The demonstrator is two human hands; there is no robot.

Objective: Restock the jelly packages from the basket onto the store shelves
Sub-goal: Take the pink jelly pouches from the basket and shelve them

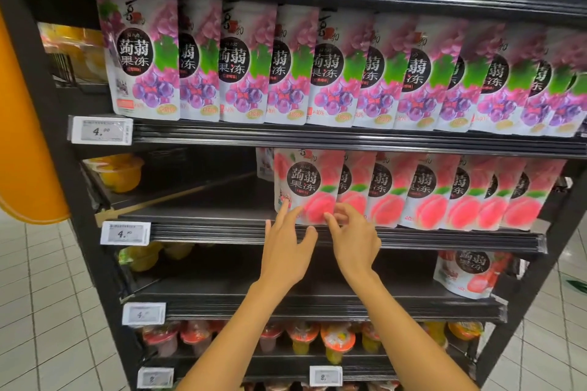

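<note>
Middle shelf [203, 228], front edge. The peach jelly pouch [305, 182] stands upright, long axis vertical, at the left end of its row [444, 194]. Bare shelf board runs on from it toward the left corner. Both hands sit at its bottom edge, just below it. The left hand [287, 247] is open, fingers straight, index tip touching the lower left corner. The right hand [355, 241] has its fingers curled at the lower right of the same pouch; I cannot tell whether it pinches or only touches. The basket is out of view. My read: the pouch is being squared up. Neither hand is nearer, and the next pouch belongs to its left.
</note>
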